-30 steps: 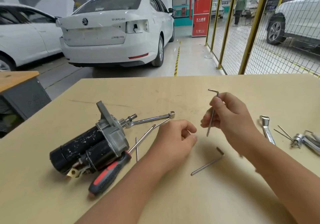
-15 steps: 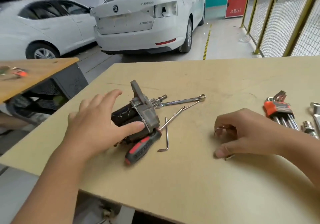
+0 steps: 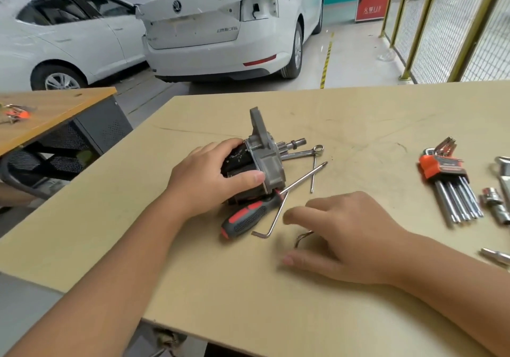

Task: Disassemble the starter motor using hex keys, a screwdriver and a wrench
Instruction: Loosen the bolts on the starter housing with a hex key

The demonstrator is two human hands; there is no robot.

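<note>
The starter motor (image 3: 266, 160), a black body with a grey end housing and a short shaft, lies on the wooden table (image 3: 193, 287). My left hand (image 3: 209, 177) grips its black body, thumb against the housing. A red-and-black screwdriver (image 3: 245, 218) leans against the motor's near side. A combination wrench (image 3: 303, 152) lies behind the shaft. One loose hex key (image 3: 271, 220) lies beside the screwdriver, another (image 3: 313, 175) to the right of the housing. My right hand (image 3: 347, 240) lies flat with straight fingers over a third hex key (image 3: 303, 237), mostly hidden under the palm.
A hex key set in an orange holder (image 3: 447, 182) lies at the right, with a socket (image 3: 495, 207), another wrench (image 3: 505, 174) and a bit (image 3: 496, 256) near the right edge. A second bench (image 3: 55, 113) stands left; white cars are parked behind.
My left hand moved from the table onto the motor and closed round its body. My right hand lowered the hex key it held upright to the table and flattened over it.
</note>
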